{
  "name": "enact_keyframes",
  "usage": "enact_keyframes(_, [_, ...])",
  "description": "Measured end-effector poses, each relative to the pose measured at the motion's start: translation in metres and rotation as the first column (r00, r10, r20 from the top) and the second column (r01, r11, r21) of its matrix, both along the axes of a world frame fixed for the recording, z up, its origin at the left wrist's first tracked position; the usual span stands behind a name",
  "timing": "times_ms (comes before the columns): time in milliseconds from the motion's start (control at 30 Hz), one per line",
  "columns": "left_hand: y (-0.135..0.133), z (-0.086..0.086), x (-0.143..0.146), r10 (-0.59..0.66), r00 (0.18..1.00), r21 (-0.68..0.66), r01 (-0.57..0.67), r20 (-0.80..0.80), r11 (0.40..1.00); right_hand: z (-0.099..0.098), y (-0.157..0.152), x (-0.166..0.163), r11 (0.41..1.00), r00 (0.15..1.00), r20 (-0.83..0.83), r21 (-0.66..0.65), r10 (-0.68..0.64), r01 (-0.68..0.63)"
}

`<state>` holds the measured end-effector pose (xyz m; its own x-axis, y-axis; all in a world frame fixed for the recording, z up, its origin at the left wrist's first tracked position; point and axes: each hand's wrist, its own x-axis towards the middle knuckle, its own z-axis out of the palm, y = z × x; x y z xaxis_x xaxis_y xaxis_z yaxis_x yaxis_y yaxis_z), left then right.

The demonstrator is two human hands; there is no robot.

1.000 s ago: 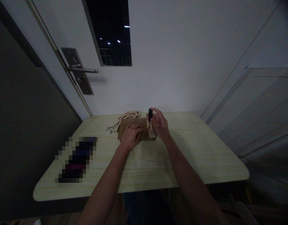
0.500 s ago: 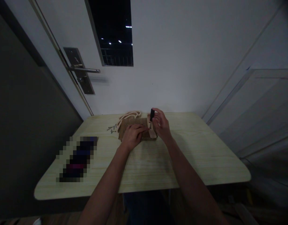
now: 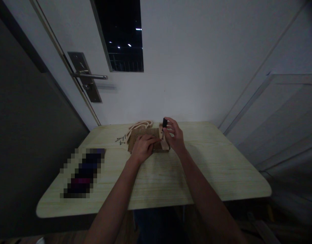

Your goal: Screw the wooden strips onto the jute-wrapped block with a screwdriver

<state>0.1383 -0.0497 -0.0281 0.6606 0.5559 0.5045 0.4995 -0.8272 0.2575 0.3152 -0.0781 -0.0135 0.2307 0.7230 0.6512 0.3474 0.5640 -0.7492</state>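
Looks like the step in hand is screw-driving: a black-handled driver [image 3: 164, 122] stands near upright, tip down, over a pale wood piece [image 3: 164, 146] at the right end of a brown slab [image 3: 149, 131] on the table [image 3: 209, 173]. Can't tell if there's a screw under the tip — too small & dim. Next move prob. calls for a steady turn w/ the driver kept in line and the wood pinned.

Right hand [image 3: 175, 136] comes in from the side, fingers & thumb closed round the handle, wrist a bit bent. Left hand [image 3: 143, 146] lies palm-down across the slab, fingers stretched toward the driver's tip — can't tell whether they pinch anything. Loose screws [image 3: 121, 139] (approx. a handful) lie left of the slab, w/ curved wood parts [image 3: 140, 124] behind.
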Motion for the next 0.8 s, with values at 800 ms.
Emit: enact_keyframes(800, [-0.0010, 0.0017, 0.0006, -0.007, 1.000, -0.017, 0.007, 0.016, 1.000, 0.0007, -0.0010, -0.0003, 0.997, 0.995, -0.066, -0.018, 0.070, -0.072])
